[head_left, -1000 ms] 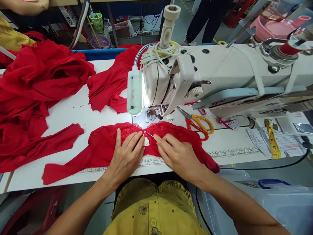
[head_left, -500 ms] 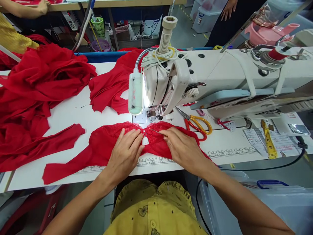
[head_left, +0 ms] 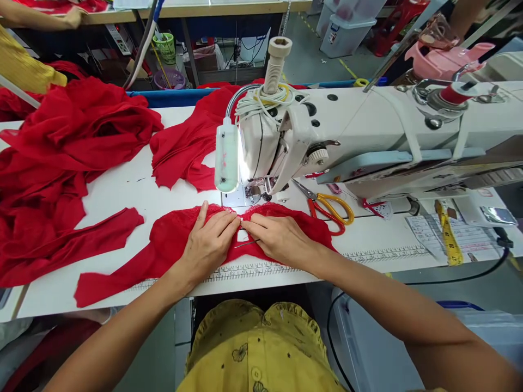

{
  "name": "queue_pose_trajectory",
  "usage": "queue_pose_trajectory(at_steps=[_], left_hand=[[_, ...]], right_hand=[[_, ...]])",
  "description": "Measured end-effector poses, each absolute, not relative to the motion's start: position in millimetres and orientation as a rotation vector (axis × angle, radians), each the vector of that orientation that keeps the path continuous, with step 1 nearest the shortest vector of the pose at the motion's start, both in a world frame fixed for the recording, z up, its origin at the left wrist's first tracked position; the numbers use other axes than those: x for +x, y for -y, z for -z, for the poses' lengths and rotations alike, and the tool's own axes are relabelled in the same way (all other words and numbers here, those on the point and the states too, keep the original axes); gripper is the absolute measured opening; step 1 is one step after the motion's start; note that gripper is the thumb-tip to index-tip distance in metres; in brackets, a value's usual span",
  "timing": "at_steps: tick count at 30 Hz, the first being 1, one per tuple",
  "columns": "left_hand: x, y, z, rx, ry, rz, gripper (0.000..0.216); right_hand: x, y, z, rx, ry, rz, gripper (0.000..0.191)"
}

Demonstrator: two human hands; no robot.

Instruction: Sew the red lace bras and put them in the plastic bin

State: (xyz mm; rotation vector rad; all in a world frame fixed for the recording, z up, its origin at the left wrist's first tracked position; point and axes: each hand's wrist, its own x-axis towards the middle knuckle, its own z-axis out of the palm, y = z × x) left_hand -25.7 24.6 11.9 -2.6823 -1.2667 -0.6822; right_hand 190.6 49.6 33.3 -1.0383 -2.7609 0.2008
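Note:
A red lace-edged garment piece [head_left: 171, 237], shaped like a bra with two cups, lies across the table in front of the sewing machine. My left hand [head_left: 210, 237] rests on its left cup, thumb and forefinger closed on the edge at the middle. Opposite, my right hand [head_left: 281, 239] pinches the facing edge, its fingertips almost meeting the left ones. A thin metal tool [head_left: 247, 243] sticks out from under my right fingers, pointing down and left; its kind is unclear. The presser foot [head_left: 254, 193] of the sewing machine [head_left: 339, 114] is just beyond the garment.
Orange-and-red-handled scissors [head_left: 327, 207] lie right of the garment. Red fabric [head_left: 81, 136] is heaped at left, with another red piece [head_left: 183, 147] behind. A printed ruler [head_left: 368, 258] runs along the front edge. A tape measure [head_left: 449, 234] lies on papers. Another person's arm [head_left: 44, 19] shows at upper left.
My right hand has moved left and its fingertips now meet my left ones at the garment's middle. The metal tool has swung to point down and left below the fingers.

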Motion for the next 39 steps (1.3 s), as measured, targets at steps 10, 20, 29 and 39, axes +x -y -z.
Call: queue_pose_trajectory(at_steps=[10, 20, 29, 39], left_hand=[[-22, -21, -20, -2.723, 1.4, 0.659, 0.03], [-18, -3, -7, -2.757, 1.602, 0.575, 0.043], [-21, -16, -16, -2.772, 1.553, 0.538, 0.047], [-27, -14, -8, -2.759, 1.581, 0.477, 0.057]], right_hand=[[198, -43, -36, -1.119, 2.65, -0.017, 0.03], [225, -45, -29, -1.06, 2.689, -0.046, 0.05], [214, -43, -25, -1.009, 2.647, -0.056, 0.051], [218, -43, -22, -1.092, 2.637, -0.202, 0.065]])
